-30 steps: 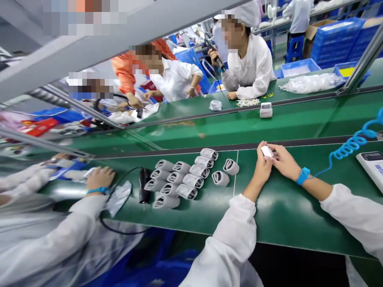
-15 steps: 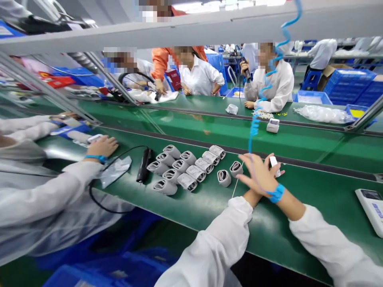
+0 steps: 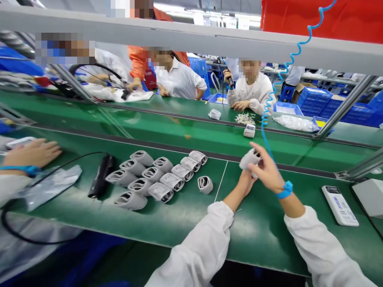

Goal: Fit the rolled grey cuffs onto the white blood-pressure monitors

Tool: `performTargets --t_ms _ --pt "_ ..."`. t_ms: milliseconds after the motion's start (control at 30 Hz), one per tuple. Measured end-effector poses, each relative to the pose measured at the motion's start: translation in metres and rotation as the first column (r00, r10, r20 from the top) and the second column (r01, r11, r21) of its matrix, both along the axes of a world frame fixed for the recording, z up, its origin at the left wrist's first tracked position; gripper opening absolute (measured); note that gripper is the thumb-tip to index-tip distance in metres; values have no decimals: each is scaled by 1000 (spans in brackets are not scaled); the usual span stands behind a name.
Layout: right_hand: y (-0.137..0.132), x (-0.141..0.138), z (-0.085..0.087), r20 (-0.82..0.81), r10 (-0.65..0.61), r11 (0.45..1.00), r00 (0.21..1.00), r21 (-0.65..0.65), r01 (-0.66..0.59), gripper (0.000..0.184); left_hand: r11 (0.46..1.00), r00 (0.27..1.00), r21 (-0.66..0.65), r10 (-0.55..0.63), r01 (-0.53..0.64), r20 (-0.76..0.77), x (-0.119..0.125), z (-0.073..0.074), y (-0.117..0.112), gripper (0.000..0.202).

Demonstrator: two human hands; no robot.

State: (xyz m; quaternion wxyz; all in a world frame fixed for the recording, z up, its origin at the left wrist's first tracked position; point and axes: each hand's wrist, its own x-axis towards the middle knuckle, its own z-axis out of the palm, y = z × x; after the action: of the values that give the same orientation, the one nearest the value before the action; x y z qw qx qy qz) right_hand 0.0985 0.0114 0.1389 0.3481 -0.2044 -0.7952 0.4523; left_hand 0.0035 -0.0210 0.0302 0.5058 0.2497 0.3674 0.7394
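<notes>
A rolled grey cuff (image 3: 249, 158) is held up above the green bench, slightly blurred. My left hand (image 3: 245, 182) grips it from below, its fingers partly hidden behind the roll and my other hand. From the right, my right hand (image 3: 269, 170) closes thumb and fingers around the same roll; a blue band circles that wrist. To the left, a single rolled cuff (image 3: 205, 185) stands by itself on the bench. Beyond it, several more grey rolled cuffs (image 3: 152, 174) are grouped in slanted rows, some showing printed faces.
A black cylindrical tool (image 3: 101, 176) with a cable and a clear plastic bag (image 3: 54, 187) lie left, near a co-worker's hand (image 3: 32, 157). A white handheld device (image 3: 340, 205) lies right. A blue coiled cord (image 3: 283, 73) hangs by my right hand. Co-workers sit across the line.
The view has swung right. One of the two separate rolled cuffs has left the bench, and a roll is now between my hands. The small white piece seen at my left fingers is no longer visible.
</notes>
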Motion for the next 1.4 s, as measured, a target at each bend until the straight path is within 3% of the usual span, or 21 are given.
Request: performTargets --t_ms 100,200,300,400,567,800,1400 --pt "35 45 -14 -150 -83 940 985 -340 28 79 999 987 -17 -32 35 158 -7 -1 1 88" --pt "52 73 -48 -185 -100 823 978 -567 -24 70 996 976 -27 -80 87 203 -10 -2 0 90" --pt "50 83 -79 -206 -53 750 977 -654 -97 70 996 984 -14 -85 88 156 -8 -6 -1 95" --pt "43 81 -93 -225 -13 714 974 -684 -149 68 998 996 -2 -69 69 55 -5 -11 -1 103" --pt "40 77 -95 -158 2 720 987 -685 -111 66 999 991 -22 -34 31 -126 -4 -18 -3 100" --pt "40 80 -100 -129 0 772 992 -630 -82 65 999 954 10 -40 45 -296 -5 -14 -12 92" --pt "41 81 -102 -115 13 799 993 -596 -80 62 998 947 -4 -67 69 -314 -5 -19 -15 98"
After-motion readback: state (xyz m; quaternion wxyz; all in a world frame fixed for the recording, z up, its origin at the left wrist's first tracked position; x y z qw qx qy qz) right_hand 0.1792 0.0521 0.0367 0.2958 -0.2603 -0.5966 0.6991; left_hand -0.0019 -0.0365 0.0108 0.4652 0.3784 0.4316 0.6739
